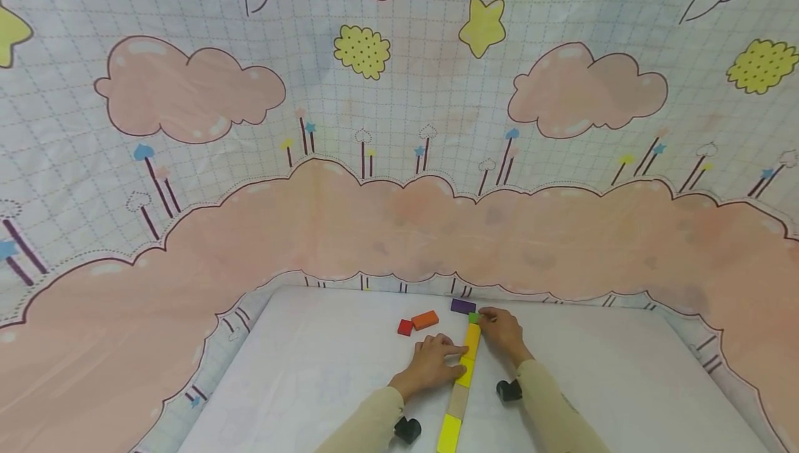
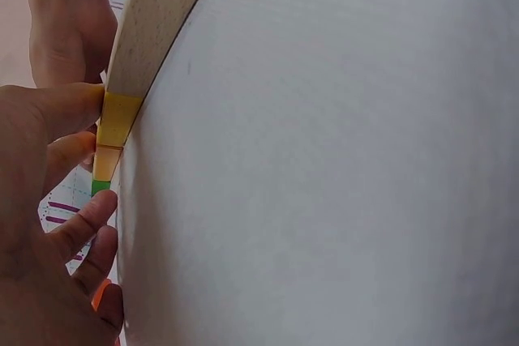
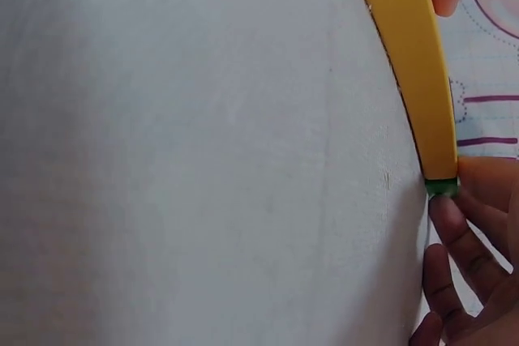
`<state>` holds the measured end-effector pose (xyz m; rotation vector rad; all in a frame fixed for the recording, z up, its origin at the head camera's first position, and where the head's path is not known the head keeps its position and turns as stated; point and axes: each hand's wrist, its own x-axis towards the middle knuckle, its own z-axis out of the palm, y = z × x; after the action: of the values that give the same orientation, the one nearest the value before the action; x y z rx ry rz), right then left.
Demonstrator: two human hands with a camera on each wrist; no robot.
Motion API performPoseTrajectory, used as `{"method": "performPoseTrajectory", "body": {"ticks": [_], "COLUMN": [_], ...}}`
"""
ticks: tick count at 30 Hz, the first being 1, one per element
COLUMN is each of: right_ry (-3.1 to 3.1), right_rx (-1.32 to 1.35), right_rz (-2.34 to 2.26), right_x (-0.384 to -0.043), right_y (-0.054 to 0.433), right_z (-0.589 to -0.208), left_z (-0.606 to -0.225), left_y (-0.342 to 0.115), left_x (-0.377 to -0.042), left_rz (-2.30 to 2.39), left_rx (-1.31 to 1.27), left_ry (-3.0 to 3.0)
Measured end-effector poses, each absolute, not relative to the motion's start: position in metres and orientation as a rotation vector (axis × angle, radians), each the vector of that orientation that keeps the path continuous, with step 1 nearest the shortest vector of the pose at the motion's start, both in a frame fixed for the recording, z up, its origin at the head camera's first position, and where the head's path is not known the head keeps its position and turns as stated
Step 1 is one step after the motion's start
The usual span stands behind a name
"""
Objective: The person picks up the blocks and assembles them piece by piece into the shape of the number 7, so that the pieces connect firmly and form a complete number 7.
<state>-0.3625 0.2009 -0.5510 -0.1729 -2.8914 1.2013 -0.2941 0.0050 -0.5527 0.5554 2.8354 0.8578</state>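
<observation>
A row of blocks runs away from me in the head view. From its far end come a small green block (image 1: 473,318), an orange-yellow block (image 1: 472,340), a yellow block (image 1: 465,372), a bare wooden block (image 1: 458,402) and a bright yellow block (image 1: 449,433). My right hand (image 1: 502,331) pinches the green block, its fingertips at the block's side and far end in the right wrist view. On the row's left side, my left hand (image 1: 431,363) touches the two middle yellowish blocks with extended index finger and thumb.
Just past the green block lies a purple block (image 1: 463,306). An orange block (image 1: 426,320) and a small red block (image 1: 405,328) sit to the row's left. Dark rounded objects (image 1: 408,430) appear beside both sleeves. Behind the white table (image 1: 299,356) hangs a cloud-patterned cloth (image 1: 399,231).
</observation>
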Motion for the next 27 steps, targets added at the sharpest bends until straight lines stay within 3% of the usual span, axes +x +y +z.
{"method": "performPoseTrajectory", "body": {"ticks": [27], "right_ry": [-2.916], "right_rx": [-0.052], "right_rz": [1.252], "right_x": [-0.347], "right_y": [0.202], "right_z": [-0.552], "left_z": [-0.553], "left_y": [0.005], "left_x": [-0.295], "left_rz": [0.858], "left_rx": [0.569], "left_ry": [2.826]}}
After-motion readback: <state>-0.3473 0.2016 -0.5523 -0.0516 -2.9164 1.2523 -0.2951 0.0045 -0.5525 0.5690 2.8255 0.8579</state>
